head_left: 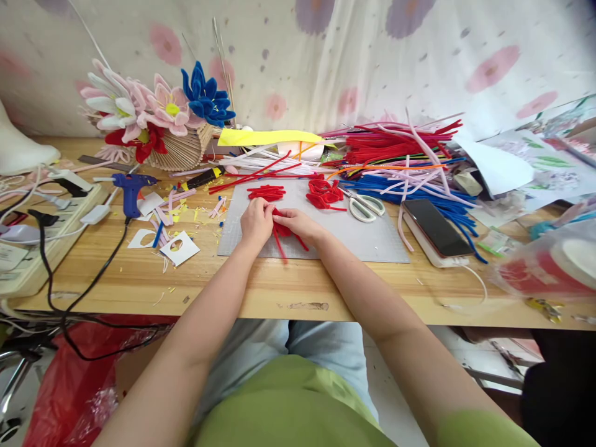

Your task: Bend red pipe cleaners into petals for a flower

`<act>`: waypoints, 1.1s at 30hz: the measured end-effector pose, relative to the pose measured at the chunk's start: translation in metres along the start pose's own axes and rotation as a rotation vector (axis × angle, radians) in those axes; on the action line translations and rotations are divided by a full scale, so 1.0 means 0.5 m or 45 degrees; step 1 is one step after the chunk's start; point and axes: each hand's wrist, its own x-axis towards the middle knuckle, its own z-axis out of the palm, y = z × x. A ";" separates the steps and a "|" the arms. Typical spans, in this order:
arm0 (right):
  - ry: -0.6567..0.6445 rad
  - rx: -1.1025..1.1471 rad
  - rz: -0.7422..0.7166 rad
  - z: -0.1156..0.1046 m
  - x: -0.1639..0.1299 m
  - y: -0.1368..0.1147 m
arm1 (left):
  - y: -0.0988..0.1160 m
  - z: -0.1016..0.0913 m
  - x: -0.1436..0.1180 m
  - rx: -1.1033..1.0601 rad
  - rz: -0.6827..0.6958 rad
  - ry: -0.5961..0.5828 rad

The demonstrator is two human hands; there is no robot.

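No words, brands, numbers or signs can be read anywhere on the wooden worktop [279,298]. Toward its right edge, a small green-and-white packet [500,242] and a red-and-white container [549,271] in a clear plastic bag [542,239] show pale patches too blurred to make out as print, while the printed sheets [549,162] in the far right corner yield pictures of leaves but no legible lettering. A phone [437,226], right of the worktop's middle, shows a dark screen.
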 end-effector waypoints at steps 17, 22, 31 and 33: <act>0.040 0.060 0.248 0.013 -0.012 -0.028 | -0.023 0.008 0.001 -0.550 -0.229 0.072; -0.191 0.306 0.300 -0.010 -0.014 -0.028 | -0.014 -0.010 0.008 -1.080 -0.496 -0.222; -0.404 0.454 0.380 -0.022 -0.014 -0.025 | -0.011 -0.023 0.006 -1.463 -0.560 -0.510; -0.380 0.405 0.368 -0.020 -0.014 -0.023 | -0.013 -0.020 0.007 -1.436 -0.563 -0.481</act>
